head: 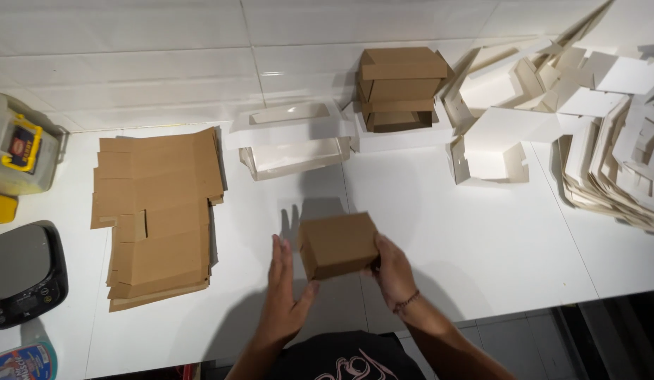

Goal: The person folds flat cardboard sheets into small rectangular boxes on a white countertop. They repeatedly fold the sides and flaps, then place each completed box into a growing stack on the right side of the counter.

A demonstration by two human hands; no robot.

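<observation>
Centrally, you hold one folded brown cardboard box (339,245) above the white table (482,260), near its front edge. Your right hand (394,271) grips the box's right end, fingers curled around it; your left hand (283,292) stands open-palmed, fingers straight and close together, touching the box's lower left corner.

Done, judging by the layout: this box looks fully formed, and a stack of about three finished brown boxes (399,88) stands against the tiled wall (165,56).

Left: a pile of flat brown box blanks (158,211) lies well to your left, too many to count.

Between pile and stack sit two white windowed sleeves (293,144). To the right lie roughly two half-folded white boxes (492,105) and a tall heap of flat white blanks (615,148), uncountable.

At the far left: one dark kitchen scale (24,274) and one plastic container with a yellow label (17,144).
</observation>
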